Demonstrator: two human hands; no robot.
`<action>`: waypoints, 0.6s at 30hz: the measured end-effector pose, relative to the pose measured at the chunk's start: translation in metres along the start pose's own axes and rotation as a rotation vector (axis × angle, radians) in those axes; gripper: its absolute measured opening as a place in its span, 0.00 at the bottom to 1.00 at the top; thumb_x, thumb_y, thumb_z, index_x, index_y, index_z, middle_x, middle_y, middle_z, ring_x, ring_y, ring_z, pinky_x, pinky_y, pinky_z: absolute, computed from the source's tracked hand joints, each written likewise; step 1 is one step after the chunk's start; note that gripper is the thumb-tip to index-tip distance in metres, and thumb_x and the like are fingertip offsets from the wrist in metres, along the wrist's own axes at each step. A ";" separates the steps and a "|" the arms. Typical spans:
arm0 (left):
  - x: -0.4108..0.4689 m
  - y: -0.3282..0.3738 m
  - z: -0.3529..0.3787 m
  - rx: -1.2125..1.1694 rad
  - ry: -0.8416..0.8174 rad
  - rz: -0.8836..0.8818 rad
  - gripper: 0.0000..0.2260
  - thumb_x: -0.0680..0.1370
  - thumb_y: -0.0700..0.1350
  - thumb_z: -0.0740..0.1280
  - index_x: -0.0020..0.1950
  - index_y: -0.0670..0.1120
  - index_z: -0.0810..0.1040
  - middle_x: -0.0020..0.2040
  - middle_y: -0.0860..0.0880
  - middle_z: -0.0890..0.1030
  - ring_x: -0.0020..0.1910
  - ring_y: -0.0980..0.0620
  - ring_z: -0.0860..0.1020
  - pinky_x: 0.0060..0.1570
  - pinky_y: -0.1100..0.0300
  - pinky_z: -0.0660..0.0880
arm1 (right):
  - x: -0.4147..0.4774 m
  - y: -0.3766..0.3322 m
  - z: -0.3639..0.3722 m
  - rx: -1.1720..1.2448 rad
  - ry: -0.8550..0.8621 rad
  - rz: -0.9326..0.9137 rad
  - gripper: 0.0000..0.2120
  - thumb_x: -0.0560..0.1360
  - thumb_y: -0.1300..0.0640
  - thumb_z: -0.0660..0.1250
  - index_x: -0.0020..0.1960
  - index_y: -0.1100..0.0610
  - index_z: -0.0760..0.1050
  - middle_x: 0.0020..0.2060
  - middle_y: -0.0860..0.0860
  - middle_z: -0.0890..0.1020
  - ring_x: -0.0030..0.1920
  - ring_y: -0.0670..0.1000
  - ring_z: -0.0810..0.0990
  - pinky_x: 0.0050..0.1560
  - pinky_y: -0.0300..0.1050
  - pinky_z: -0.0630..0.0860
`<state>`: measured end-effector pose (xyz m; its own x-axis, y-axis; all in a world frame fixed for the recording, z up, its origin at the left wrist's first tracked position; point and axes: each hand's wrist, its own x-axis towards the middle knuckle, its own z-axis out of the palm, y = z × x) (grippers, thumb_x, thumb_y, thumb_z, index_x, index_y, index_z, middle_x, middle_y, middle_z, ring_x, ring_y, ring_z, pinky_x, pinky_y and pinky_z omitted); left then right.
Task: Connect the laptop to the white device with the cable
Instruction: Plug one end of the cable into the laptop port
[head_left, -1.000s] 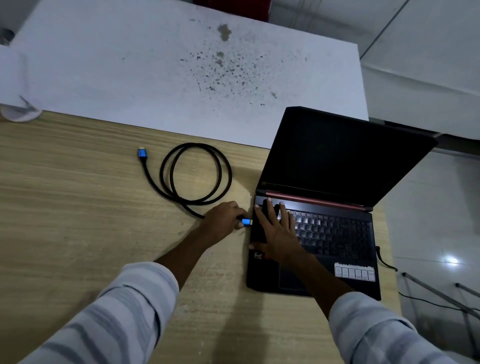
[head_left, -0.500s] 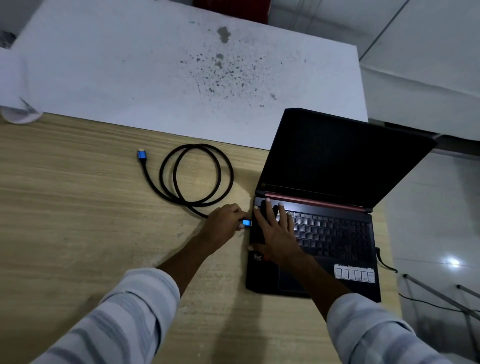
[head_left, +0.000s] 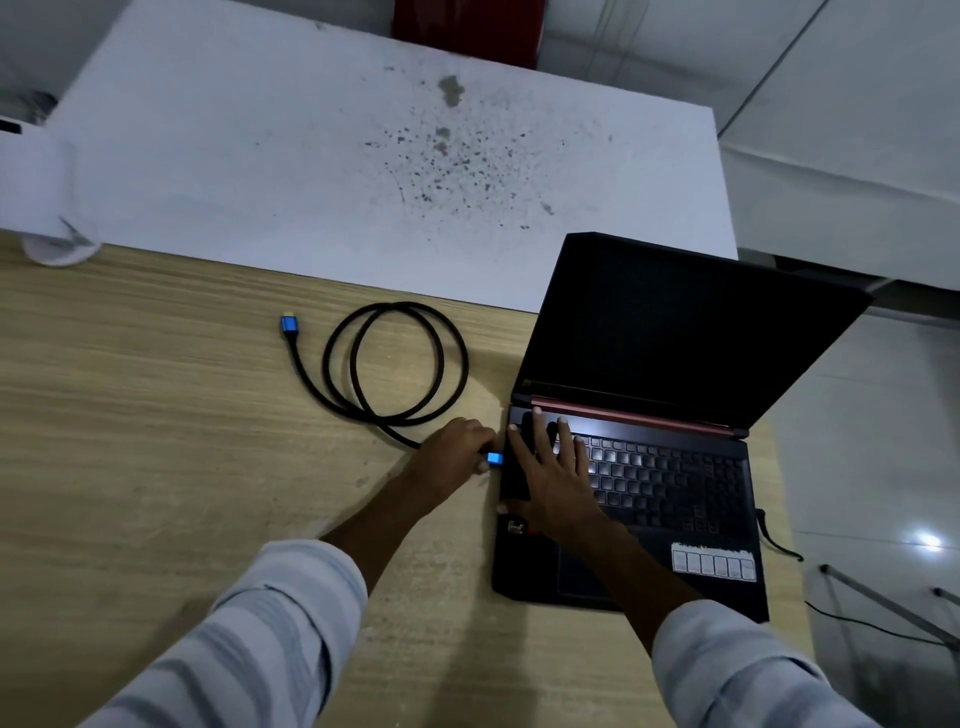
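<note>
An open black laptop (head_left: 675, 364) stands at the right of the wooden table (head_left: 130, 441). A black braided cable (head_left: 400, 364) lies coiled to its left, with one blue plug (head_left: 289, 326) lying free. My left hand (head_left: 452, 452) pinches the cable's other blue plug (head_left: 495, 459) right at the laptop's left side. My right hand (head_left: 556, 478) lies flat with spread fingers on the left part of the keyboard. A white device (head_left: 47, 202) shows at the far left edge, partly cut off.
A white board (head_left: 311, 156) with dark specks lies beyond the table's far edge. A thin dark wire (head_left: 774, 540) hangs from the laptop's right side. The table's right edge runs just past the laptop, with floor below.
The view has tilted slightly. My left hand has kept the blue plug pressed at the laptop's left side, and my right hand has stayed on the keyboard.
</note>
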<state>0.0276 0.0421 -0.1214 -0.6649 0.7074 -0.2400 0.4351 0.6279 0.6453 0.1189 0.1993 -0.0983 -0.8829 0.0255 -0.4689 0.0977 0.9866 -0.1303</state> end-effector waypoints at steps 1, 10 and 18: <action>0.000 0.000 0.001 0.008 -0.001 0.015 0.09 0.72 0.38 0.69 0.52 0.42 0.79 0.49 0.43 0.80 0.50 0.45 0.75 0.48 0.47 0.74 | 0.000 0.000 0.000 -0.002 -0.001 -0.005 0.49 0.71 0.37 0.67 0.78 0.50 0.39 0.77 0.57 0.35 0.74 0.67 0.33 0.71 0.65 0.37; -0.005 -0.004 0.006 0.083 0.065 0.091 0.12 0.74 0.37 0.68 0.57 0.43 0.78 0.51 0.43 0.80 0.51 0.44 0.75 0.47 0.46 0.76 | 0.002 0.002 0.001 0.018 0.025 -0.054 0.51 0.70 0.36 0.68 0.78 0.52 0.40 0.77 0.58 0.37 0.75 0.66 0.34 0.71 0.66 0.37; -0.003 0.000 0.005 0.164 0.036 0.089 0.12 0.75 0.39 0.68 0.58 0.42 0.77 0.53 0.42 0.79 0.53 0.43 0.75 0.50 0.46 0.75 | 0.002 0.004 0.002 0.038 0.060 -0.088 0.50 0.70 0.37 0.68 0.78 0.54 0.42 0.78 0.59 0.39 0.75 0.66 0.36 0.72 0.66 0.39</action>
<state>0.0326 0.0410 -0.1243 -0.6392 0.7524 -0.1590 0.5845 0.6098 0.5353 0.1187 0.2029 -0.1015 -0.9145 -0.0502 -0.4015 0.0349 0.9788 -0.2020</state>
